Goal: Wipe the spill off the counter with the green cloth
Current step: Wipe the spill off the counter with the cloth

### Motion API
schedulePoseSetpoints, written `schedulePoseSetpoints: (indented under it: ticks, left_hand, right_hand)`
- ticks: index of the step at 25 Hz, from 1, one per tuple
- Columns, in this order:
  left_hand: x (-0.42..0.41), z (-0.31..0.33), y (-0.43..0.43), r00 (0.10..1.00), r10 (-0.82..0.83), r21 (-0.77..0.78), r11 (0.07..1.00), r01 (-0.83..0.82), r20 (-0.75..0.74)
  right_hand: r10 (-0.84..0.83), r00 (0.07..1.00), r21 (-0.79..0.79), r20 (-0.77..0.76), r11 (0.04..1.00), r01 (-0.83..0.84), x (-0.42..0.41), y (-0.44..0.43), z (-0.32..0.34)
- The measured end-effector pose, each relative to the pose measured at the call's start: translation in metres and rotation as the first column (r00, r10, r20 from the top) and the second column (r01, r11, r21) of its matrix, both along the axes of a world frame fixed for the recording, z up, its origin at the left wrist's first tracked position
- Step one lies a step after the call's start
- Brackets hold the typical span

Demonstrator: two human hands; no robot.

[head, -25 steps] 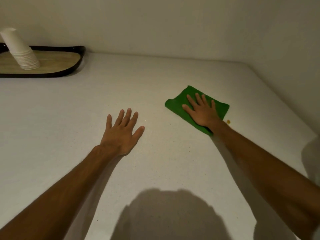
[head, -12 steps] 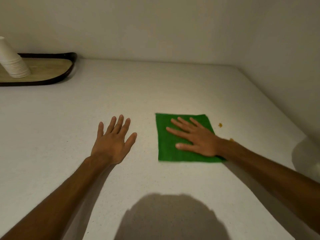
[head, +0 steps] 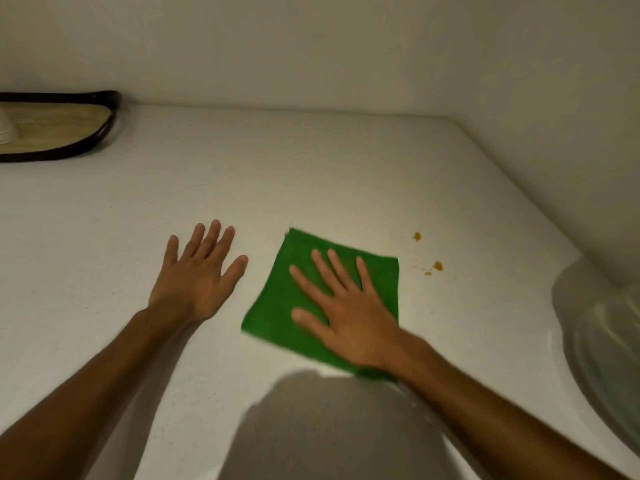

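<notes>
- Dim, warm light; counter (head: 311,174) evenly lit.
- Broad shadow cast at the counter's near edge.
- Motion blur noted on right hand (head: 349,313) and green cloth (head: 277,306).
- Wide-angle bending at frame edges.

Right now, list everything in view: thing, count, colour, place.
counter: one, off-white speckled, fills the view.
green cloth: one, green, flat on the counter, centre right.
spill spots: a few, orange-brown, on the counter just right of the cloth, uncovered.
tray: one, dark rim with wood-tone floor, far left corner.
cups: white, on the tray at the left edge, count cannot be told.
glass object: one, clear, right edge, blurred.
wall: pale, behind and to the right.
left hand: flat on the bare counter, fingers spread.
right hand: flat on the cloth, fingers spread.
</notes>
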State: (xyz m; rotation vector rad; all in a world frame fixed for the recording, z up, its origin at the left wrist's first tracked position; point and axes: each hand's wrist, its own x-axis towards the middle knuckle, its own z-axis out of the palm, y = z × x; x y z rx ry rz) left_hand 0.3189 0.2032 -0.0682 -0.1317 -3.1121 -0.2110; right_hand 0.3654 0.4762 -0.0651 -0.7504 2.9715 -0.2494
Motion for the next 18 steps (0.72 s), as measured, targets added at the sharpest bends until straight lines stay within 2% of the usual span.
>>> schedulePoseSetpoints:
  ticks: [2, 5, 11, 15, 17, 18]
  left_hand:
    - [0.001, 0.003, 0.001, 1.000, 0.009, 0.013, 1.000, -0.009, 0.020]
    - [-0.003, 0.011, 0.011, 0.998, 0.040, 0.012, 0.999, -0.040, 0.050]
    - [-0.007, 0.013, 0.054, 0.999, 0.005, 0.015, 1.000, -0.006, 0.050]
    - [-0.008, 0.011, 0.056, 0.998, 0.022, -0.015, 1.000, -0.021, 0.052]
    - [-0.009, 0.013, 0.058, 0.998, 0.025, -0.011, 1.000, -0.025, 0.065]
    - [-0.009, 0.014, 0.060, 0.998, 0.024, -0.005, 1.000, -0.023, 0.059]
  right_hand:
    - [0.026, 1.000, 0.005, -0.009, 1.000, -0.026, 0.051, 0.024, -0.004]
    - [-0.055, 0.998, 0.062, -0.021, 0.997, 0.056, 0.056, 0.069, -0.001]
    - [-0.331, 0.943, 0.112, -0.019, 0.937, 0.331, -0.076, 0.103, 0.006]
    - [-0.505, 0.860, 0.114, 0.067, 0.861, 0.497, -0.137, 0.088, 0.019]
    - [-0.455, 0.888, 0.121, 0.069, 0.887, 0.445, -0.126, 0.067, 0.021]
    - [-0.376, 0.925, 0.118, 0.061, 0.923, 0.367, -0.107, 0.057, 0.017]
